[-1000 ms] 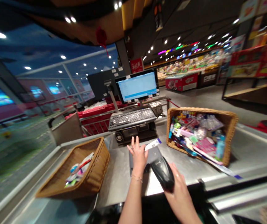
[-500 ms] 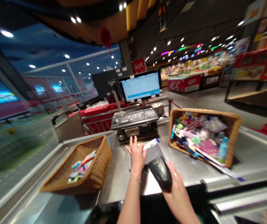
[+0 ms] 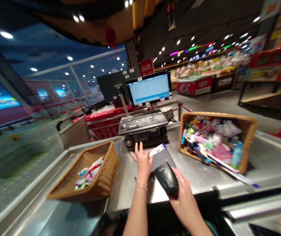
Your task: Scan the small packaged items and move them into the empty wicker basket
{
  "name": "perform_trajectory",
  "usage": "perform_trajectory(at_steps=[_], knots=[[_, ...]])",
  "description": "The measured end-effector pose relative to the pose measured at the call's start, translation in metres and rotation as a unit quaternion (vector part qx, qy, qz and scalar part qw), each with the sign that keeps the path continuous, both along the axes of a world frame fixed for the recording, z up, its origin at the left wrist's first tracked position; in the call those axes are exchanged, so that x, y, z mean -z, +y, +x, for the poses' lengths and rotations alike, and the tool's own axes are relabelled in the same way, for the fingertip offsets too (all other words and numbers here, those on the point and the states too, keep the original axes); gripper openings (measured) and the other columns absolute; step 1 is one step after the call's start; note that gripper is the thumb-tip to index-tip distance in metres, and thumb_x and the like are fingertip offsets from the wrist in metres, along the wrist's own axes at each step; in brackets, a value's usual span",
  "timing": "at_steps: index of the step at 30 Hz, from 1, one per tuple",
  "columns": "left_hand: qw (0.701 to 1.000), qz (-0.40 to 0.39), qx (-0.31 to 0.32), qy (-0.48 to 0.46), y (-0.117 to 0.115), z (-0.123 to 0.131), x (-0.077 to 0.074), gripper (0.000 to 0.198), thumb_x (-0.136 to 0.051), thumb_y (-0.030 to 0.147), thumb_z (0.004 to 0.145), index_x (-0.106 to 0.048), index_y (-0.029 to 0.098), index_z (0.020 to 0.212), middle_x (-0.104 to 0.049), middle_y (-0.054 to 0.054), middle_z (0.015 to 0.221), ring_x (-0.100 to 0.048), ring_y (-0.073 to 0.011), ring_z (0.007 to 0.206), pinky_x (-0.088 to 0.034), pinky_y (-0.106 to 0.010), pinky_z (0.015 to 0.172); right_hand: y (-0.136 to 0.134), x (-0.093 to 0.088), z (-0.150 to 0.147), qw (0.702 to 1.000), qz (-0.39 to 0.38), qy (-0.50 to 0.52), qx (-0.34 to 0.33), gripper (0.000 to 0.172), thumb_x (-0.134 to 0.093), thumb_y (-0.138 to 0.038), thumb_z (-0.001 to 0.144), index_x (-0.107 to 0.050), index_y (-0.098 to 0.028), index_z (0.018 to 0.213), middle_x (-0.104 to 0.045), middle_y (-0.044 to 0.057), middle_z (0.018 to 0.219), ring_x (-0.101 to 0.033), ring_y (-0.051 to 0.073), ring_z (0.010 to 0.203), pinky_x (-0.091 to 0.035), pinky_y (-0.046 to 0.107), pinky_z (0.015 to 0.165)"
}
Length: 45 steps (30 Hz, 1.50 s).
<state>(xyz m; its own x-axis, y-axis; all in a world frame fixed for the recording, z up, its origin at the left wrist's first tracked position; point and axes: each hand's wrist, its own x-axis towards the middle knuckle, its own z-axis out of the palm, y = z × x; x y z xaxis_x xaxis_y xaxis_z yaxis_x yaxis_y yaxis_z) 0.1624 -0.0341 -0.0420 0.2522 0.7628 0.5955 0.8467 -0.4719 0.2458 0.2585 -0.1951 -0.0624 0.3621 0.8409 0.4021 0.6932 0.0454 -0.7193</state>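
Note:
My right hand (image 3: 183,190) is wrapped round a black handheld barcode scanner (image 3: 167,178), its head tilted up and left. Thumb and index finger of my left hand (image 3: 143,164) are together at the near end of a slim white package (image 3: 157,150) with a blue-purple tip; its other fingers fan out. The grip's underside is hidden. The package sticks out to the right, above a grey flat surface (image 3: 163,159) in front of the scanner.
A wicker basket (image 3: 112,177) with a few small packs stands at left; a fuller wicker basket (image 3: 250,144) is at right. Behind are a keyboard (image 3: 142,123), a lit monitor (image 3: 150,88) and a speaker (image 3: 129,141). The metal counter (image 3: 121,193) lies beneath.
My left hand and the white package have shifted slightly left. The scanner in my right hand has also moved a little left and up. The view has shifted slightly.

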Motion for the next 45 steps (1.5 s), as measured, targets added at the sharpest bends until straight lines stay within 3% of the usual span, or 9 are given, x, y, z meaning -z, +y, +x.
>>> perform_trajectory(at_steps=[13,24,45], knots=[[1.0,0.0,-0.018,-0.017,0.004,-0.017,0.0,0.012,-0.064,0.019,0.075,-0.069,0.022,0.086,-0.038,-0.011,0.152,-0.02,-0.0353,0.145,-0.014,-0.074,0.107,0.01,0.006,-0.006,0.999,0.017,-0.016,-0.033,0.063,-0.048,-0.008,0.074,-0.044,-0.019,0.136,-0.05,0.013,0.143,-0.035,0.032,0.141,-0.031,0.06,0.112],[0.999,0.005,-0.029,-0.024,0.005,-0.031,0.001,0.013,-0.065,0.018,0.075,-0.069,0.023,0.086,-0.037,-0.01,0.152,-0.02,-0.035,0.145,-0.013,-0.074,0.108,0.012,-0.007,-0.022,0.999,0.023,-0.011,-0.039,0.063,-0.042,-0.003,0.07,-0.043,-0.01,0.133,-0.051,0.02,0.14,-0.036,0.037,0.139,-0.033,0.066,0.108],[0.998,0.013,-0.054,-0.026,0.008,-0.055,-0.006,0.012,-0.067,0.02,0.075,-0.07,0.023,0.086,-0.037,-0.009,0.152,-0.02,-0.0351,0.145,-0.015,-0.074,0.107,0.021,-0.013,-0.038,0.997,0.029,-0.018,-0.074,0.06,-0.044,-0.006,0.073,-0.046,-0.007,0.133,-0.05,0.023,0.14,-0.035,0.039,0.139,-0.034,0.068,0.106]])
